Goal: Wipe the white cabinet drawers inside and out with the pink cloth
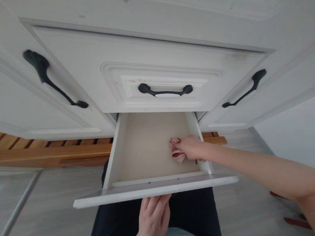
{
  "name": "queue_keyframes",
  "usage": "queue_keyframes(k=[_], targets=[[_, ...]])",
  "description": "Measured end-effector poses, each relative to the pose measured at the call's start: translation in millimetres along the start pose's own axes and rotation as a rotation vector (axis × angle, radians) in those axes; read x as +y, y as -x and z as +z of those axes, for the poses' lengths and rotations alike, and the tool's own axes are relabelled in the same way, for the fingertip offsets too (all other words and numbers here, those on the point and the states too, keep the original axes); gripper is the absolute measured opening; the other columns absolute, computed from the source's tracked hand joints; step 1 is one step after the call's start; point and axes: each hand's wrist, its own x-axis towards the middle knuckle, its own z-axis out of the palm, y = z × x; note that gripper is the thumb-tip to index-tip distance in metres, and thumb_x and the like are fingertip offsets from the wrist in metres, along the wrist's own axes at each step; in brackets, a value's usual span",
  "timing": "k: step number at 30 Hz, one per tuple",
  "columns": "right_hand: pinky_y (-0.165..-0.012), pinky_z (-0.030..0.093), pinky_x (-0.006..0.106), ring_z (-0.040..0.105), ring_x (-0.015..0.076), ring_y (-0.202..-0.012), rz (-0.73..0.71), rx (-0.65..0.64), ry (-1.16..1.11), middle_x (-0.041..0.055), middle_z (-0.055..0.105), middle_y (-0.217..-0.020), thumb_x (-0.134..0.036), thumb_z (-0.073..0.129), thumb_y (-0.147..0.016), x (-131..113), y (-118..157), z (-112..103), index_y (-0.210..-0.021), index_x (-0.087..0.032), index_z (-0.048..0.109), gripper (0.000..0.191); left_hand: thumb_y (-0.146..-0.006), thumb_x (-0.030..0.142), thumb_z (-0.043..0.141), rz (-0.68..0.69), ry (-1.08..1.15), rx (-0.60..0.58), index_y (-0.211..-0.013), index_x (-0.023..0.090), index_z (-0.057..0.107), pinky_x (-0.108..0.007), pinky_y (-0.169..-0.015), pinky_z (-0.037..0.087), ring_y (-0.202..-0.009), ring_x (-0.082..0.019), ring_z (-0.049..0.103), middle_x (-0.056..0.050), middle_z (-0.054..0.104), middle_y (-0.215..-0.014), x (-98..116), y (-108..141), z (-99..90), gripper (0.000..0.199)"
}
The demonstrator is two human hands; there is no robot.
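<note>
Handling: we work a patterned cloth [180,156] inside the open drawer [144,146]; by our judgement, a flatter fold under the fingertips would meet the drawer's floor more evenly, with light pressure and short strokes along the side wall; a corner of fabric led into the seam would reach what a bunched wad may skip; steadying the drawer from its front should limit rocking, provided we do not lean on it.

Right arm: it reaches in from the right of the drawer, forearm low and nearly level across the side wall, wrist above the drawer's right front area.

Right hand [192,147]: knuckles up, fingers closed on the cloth, whose loose folds spread beside them toward the drawer's middle.

Left hand [154,213]: raised from below to the outer face of the drawer front [196,185], back of the hand toward us; the fingertips are hidden, so we cannot tell whether they grip or only brace.

Surroundings: an upper drawer [80,58] sits above the open drawer; a slatted wooden rack [49,152] lies to its left; dark specks [149,183] dot its front ledge.
</note>
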Motion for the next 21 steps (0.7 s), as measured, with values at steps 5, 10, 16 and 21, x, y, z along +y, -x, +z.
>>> queue_keyframes(k=[5,10,16,21], targets=[[-0.059,0.038,0.031,0.070,0.0273,-0.080,-0.173,-0.281,0.048,0.0105,0.075,-0.092,-0.016,0.065,-0.073,-13,21,5,-0.111,-0.022,0.071,0.039,-0.094,0.007,0.055,-0.050,0.010,0.001,-0.118,0.023,0.069,-0.032,-0.100,0.049,-0.108,-0.021,0.062,-0.005,0.071,-0.110,4,-1,1.1,0.032],[-0.056,0.033,0.026,0.063,0.0195,-0.070,-0.209,-0.262,-0.224,0.0007,0.072,-0.087,-0.018,0.064,-0.069,-6,23,-25,-0.109,-0.027,0.068,0.041,-0.094,0.007,0.054,-0.105,0.049,0.022,-0.116,0.025,0.069,-0.031,-0.098,0.050,-0.107,-0.020,0.063,-0.003,0.072,-0.108,11,-5,0.9,0.032],[-0.071,0.041,0.025,0.057,0.0149,-0.080,-0.583,0.190,-0.693,0.0004,0.064,-0.091,-0.016,0.062,-0.079,-64,-28,-50,-0.094,-0.020,0.057,0.016,-0.095,0.009,0.053,-0.138,0.069,0.083,-0.110,0.026,0.070,-0.031,-0.095,0.051,-0.102,-0.019,0.065,-0.002,0.073,-0.104,14,-7,4.9,0.029],[-0.086,0.045,0.028,0.055,0.0166,-0.093,-0.907,0.302,-0.792,0.0028,0.059,-0.095,-0.009,0.060,-0.082,-132,-82,-35,-0.089,-0.018,0.055,0.013,-0.095,0.011,0.053,-0.117,0.031,0.072,-0.115,0.028,0.071,-0.034,-0.093,0.052,-0.101,-0.021,0.065,-0.003,0.073,-0.103,9,-2,6.8,0.031]])
